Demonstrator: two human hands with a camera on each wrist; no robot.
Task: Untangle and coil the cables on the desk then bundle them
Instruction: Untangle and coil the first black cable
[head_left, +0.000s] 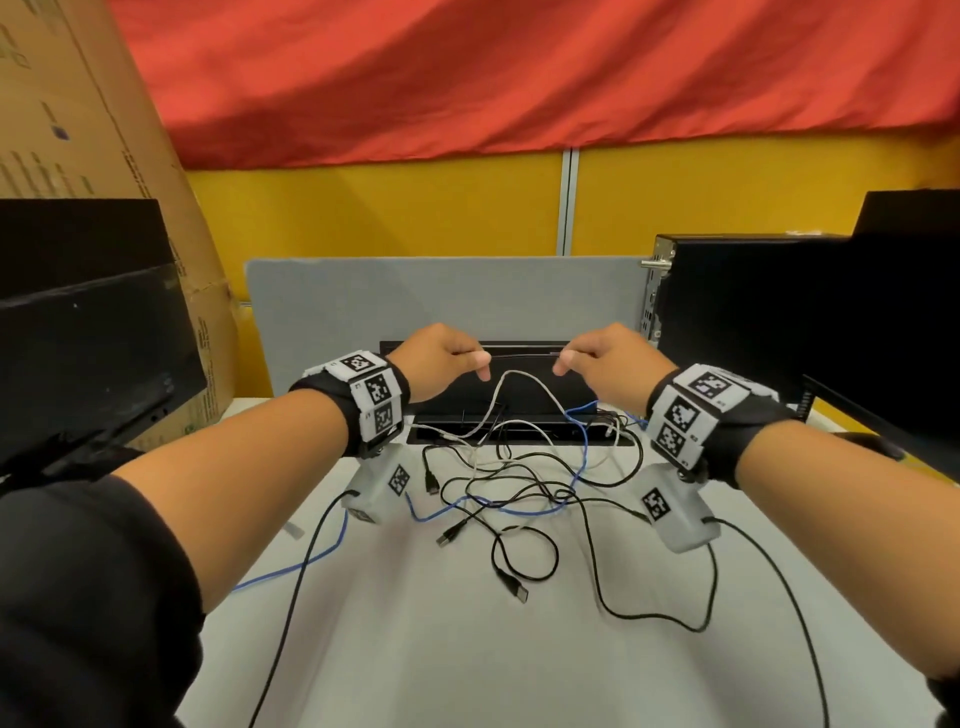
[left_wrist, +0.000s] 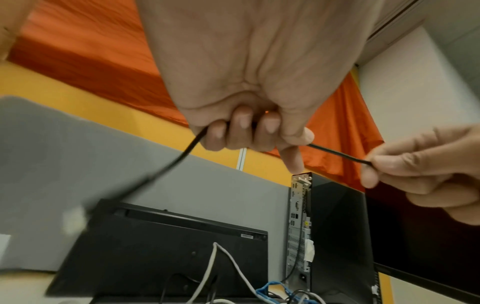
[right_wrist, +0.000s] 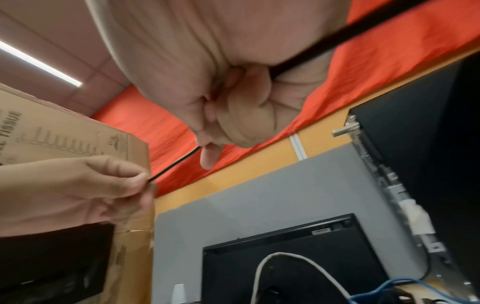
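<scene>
A thin black cable is stretched taut between my two hands, raised above the back of the white desk. My left hand grips it with curled fingers, and the cable runs on to my right hand. My right hand pinches the other end of that span, its fingers curled round the cable. Below the hands lies a tangle of cables: black ones with USB plugs, a blue cable and a white cable arching up from the desk slot.
A grey divider panel and an open black cable-slot flap stand behind the tangle. A black PC tower is at the right, dark monitors at both sides, and a cardboard box at the left.
</scene>
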